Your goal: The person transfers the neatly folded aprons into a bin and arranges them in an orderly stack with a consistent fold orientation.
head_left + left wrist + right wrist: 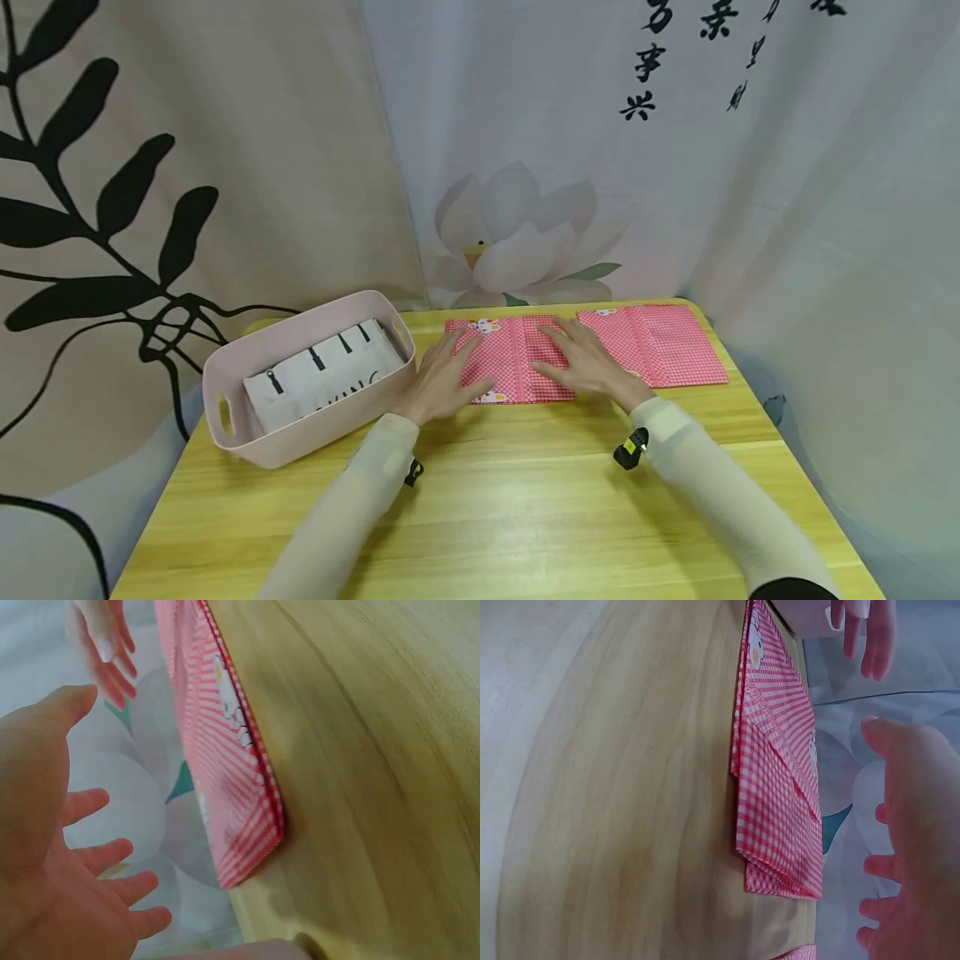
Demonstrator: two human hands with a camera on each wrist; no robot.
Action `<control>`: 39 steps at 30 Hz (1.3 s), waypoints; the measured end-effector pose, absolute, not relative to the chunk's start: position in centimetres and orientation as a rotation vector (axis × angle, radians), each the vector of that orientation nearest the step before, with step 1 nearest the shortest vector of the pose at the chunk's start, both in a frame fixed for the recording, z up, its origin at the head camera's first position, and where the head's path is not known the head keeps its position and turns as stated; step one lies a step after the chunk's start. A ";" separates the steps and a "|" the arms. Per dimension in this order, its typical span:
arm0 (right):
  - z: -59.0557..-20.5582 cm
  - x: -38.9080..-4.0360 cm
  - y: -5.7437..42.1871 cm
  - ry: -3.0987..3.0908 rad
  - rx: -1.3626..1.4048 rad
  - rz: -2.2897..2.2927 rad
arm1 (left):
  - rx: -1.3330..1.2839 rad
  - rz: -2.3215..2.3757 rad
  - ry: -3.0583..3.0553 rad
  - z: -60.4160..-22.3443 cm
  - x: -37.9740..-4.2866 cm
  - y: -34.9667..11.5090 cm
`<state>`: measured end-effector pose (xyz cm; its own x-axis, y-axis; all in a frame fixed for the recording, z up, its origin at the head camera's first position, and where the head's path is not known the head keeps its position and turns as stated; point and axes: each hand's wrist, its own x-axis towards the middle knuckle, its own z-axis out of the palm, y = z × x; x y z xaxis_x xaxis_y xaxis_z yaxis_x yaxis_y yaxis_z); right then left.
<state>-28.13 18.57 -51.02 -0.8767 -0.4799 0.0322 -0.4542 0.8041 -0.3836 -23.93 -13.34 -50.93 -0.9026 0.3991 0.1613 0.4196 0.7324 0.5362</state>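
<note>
A folded red-and-white checked cloth with small white cartoon prints lies near the table's back edge. Over its left side my left hand hovers with fingers spread. My right hand hangs over its right side, fingers also spread. Both wrist views show a gap between the palms and the cloth, and nothing is held. From the right wrist, the layered folded edges of the cloth show. Just right of my right hand lies a second folded checked cloth, partly covered by that hand.
To the left stands a pink plastic basket with handle holes, holding a white fabric item with black straps and lettering. The wooden table ends at a printed curtain behind it.
</note>
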 end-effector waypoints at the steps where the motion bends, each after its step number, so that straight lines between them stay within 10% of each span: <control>1: -51.1 -28.1 18.6 2.919 -0.750 -0.596 | -0.671 -0.910 -2.901 -51.2 -24.1 -13.4; 39: -53.4 -29.1 18.2 2.826 -0.516 -0.655 | -0.322 -0.855 -3.223 -52.8 -27.2 -11.9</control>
<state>-29.11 18.22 -53.35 -0.9204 -0.3755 -0.1088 -0.2894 0.8416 -0.4560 -27.19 -11.90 -52.75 -0.9600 0.2359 -0.1506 0.1303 0.8529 0.5055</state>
